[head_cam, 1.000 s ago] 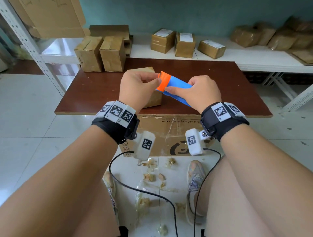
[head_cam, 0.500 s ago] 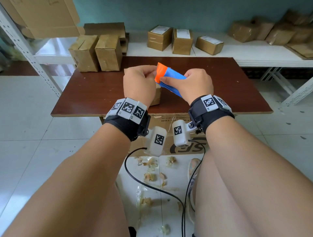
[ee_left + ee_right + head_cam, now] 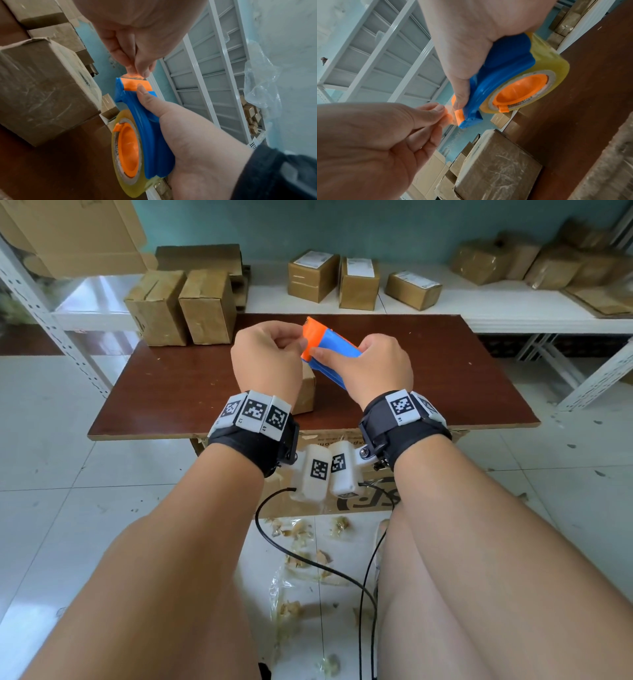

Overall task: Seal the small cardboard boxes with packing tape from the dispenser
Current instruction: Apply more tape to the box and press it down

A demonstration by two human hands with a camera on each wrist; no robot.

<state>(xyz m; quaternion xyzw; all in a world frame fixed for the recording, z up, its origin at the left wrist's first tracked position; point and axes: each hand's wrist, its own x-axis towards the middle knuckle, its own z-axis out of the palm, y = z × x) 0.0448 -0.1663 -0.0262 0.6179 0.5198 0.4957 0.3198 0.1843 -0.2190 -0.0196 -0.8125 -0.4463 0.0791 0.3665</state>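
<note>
At centre of head view, over the dark brown wooden table (image 3: 191, 392):

1. Small brown cardboard box (image 3: 306, 392), on the table at 6 o'clock of the hands, mostly hidden. Judged light, stiff-walled; steady it by its sides.
2. Blue-and-orange plastic tape dispenser (image 3: 150, 135) with clear yellowish tape roll (image 3: 120, 159), held aloft. Judged light, rigid; serrated edge at the tip is best avoided.
3. Right hand (image 3: 373, 364), wrapped round the blue body, thumb on the orange tab.
4. Left hand (image 3: 267, 361), at 9 o'clock of the dispenser, thumb and forefinger pinching the thin, sticky, easily crumpled tape end (image 3: 135, 76).
</note>
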